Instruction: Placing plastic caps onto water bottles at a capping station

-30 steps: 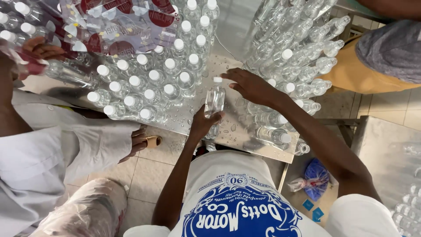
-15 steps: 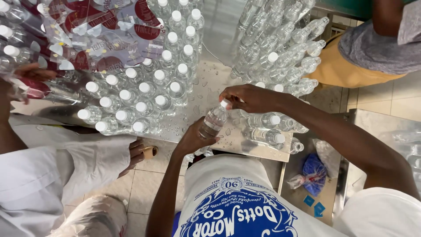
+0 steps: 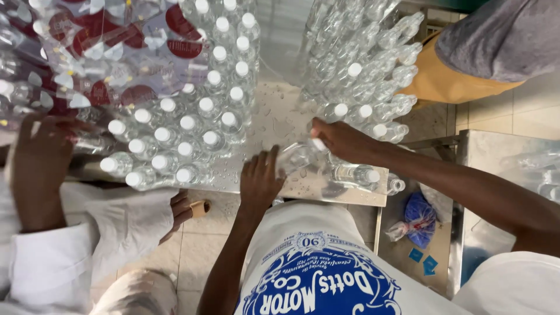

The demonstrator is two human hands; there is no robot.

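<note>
Nearest, the left hand [image 3: 261, 178] and right hand [image 3: 338, 139] both grip one clear plastic bottle [image 3: 297, 156], held tilted just above the wet metal surface [image 3: 280, 116]; the right hand closes over its cap end. Just beside it, a few bottles [image 3: 356, 174] lie flat near the surface's edge. Left of the hands, upright white-capped bottles [image 3: 175, 140] crowd close, and a co-worker's hand [image 3: 41, 157] rests against a shrink-wrapped pack [image 3: 111, 58]. Farther back, another heap of bottles [image 3: 367, 64] fills the right side, by a person in grey.
</note>
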